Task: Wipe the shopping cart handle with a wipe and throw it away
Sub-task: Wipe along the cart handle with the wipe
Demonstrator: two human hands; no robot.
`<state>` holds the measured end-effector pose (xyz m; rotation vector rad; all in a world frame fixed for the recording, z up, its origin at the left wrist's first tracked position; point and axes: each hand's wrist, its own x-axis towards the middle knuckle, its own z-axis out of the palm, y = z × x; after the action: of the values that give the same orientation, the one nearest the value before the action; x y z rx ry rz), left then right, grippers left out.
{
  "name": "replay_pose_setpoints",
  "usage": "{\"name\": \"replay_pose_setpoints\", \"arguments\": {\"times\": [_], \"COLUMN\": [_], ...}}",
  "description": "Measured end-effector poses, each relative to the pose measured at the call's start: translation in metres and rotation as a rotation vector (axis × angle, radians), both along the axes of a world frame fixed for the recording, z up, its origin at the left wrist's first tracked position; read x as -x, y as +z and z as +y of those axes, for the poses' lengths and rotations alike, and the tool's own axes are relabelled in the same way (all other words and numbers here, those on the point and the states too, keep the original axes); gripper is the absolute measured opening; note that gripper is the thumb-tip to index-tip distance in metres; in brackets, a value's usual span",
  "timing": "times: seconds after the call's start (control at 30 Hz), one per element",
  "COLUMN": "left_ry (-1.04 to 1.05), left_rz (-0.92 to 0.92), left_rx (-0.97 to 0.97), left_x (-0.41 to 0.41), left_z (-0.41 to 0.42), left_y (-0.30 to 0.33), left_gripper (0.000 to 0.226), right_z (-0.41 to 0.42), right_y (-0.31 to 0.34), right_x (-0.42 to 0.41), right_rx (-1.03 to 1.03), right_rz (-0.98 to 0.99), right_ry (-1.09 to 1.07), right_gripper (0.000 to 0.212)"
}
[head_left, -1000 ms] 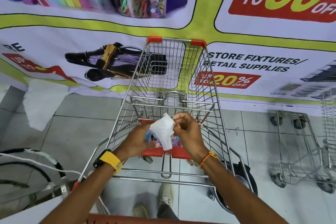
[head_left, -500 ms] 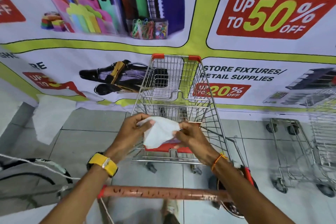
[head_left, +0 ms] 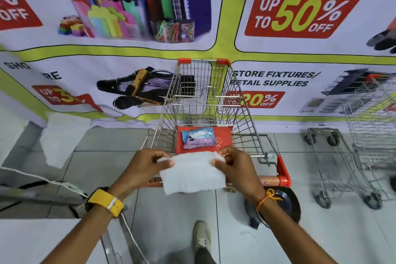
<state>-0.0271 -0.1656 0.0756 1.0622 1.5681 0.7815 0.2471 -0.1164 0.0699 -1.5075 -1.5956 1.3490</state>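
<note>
A white wipe (head_left: pixel 192 173) is stretched flat between my two hands, just above the cart handle. My left hand (head_left: pixel 142 167) pinches its left edge and my right hand (head_left: pixel 237 169) pinches its right edge. The orange-red handle (head_left: pixel 271 179) of the wire shopping cart (head_left: pixel 201 100) runs behind the wipe and is mostly hidden by it and by my hands. A pack of wipes (head_left: pixel 198 140) lies on the cart's red child-seat flap (head_left: pixel 225 137).
A printed sale banner (head_left: pixel 300 13) covers the wall behind the cart. A second wire cart (head_left: pixel 364 135) stands at the right. A dark round bin (head_left: pixel 285 206) sits on the tiled floor by my right wrist. A white cord (head_left: pixel 53 182) runs at left. My shoe (head_left: pixel 202 236) shows below.
The wipe has gone from crumpled to spread flat between both hands. The hands moved apart and back toward the handle, and the pack of wipes on the seat flap is now uncovered.
</note>
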Motion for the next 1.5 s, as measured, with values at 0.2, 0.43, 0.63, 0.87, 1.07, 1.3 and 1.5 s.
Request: {"name": "replay_pose_setpoints", "arguments": {"times": [0.2,0.43,0.63,0.87,1.07,1.3,1.5], "left_ry": [-0.059,-0.164,-0.099,0.042,0.02,0.083,0.137], "left_rz": [0.132,0.332,0.251,0.601,0.445,0.277,0.274], "left_rx": [-0.032,-0.06,-0.021,-0.387,-0.303,-0.281,-0.312], "left_x": [-0.005,-0.004,-0.005,0.036,0.042,0.047,0.05], "left_z": [-0.011,-0.01,-0.011,-0.011,-0.017,-0.019,-0.02], "left_y": [-0.015,-0.029,-0.032,-0.032,-0.068,-0.076,-0.077], "left_gripper": [0.012,0.017,0.023,0.028,0.049,0.043,0.038], "right_z": [-0.023,-0.042,-0.086,-0.092,-0.088,-0.094,-0.095], "right_y": [-0.009,-0.014,-0.046,-0.068,-0.074,-0.088,-0.107], "right_x": [-0.001,0.003,0.057,0.088,0.118,0.148,0.146], "right_rx": [-0.358,-0.585,-0.752,-0.741,-0.752,-0.905,-1.073], "right_rz": [-0.514,-0.758,-0.466,-0.516,-0.551,-0.647,-0.65], "right_ry": [0.057,0.125,0.204,0.167,0.201,0.229,0.204], "right_gripper": [0.01,0.034,0.027,0.028,0.027,0.033,0.039]}}
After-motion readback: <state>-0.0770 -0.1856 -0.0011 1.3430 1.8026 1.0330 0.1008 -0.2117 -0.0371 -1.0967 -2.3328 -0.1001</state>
